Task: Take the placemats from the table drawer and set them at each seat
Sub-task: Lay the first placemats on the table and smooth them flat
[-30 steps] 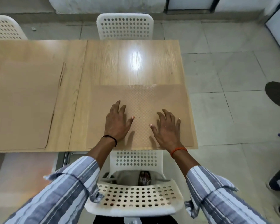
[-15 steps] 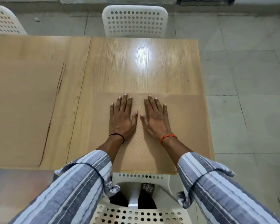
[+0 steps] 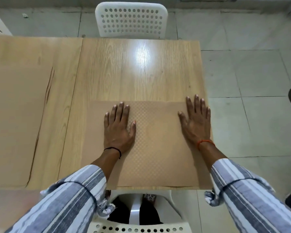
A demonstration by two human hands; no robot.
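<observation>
Grey-and-white striped sleeves [image 3: 71,197], black wrist thread [image 3: 113,150], orange wrist thread [image 3: 205,142].

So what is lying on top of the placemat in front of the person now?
Both hands lie flat on the placemat: the left hand left of centre, the right hand near its right edge. The mat beneath the palms is hidden.

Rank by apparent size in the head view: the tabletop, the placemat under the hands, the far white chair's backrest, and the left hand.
1. tabletop
2. placemat
3. far chair backrest, which sits farther from the camera, so its true size is unsure
4. left hand
</observation>
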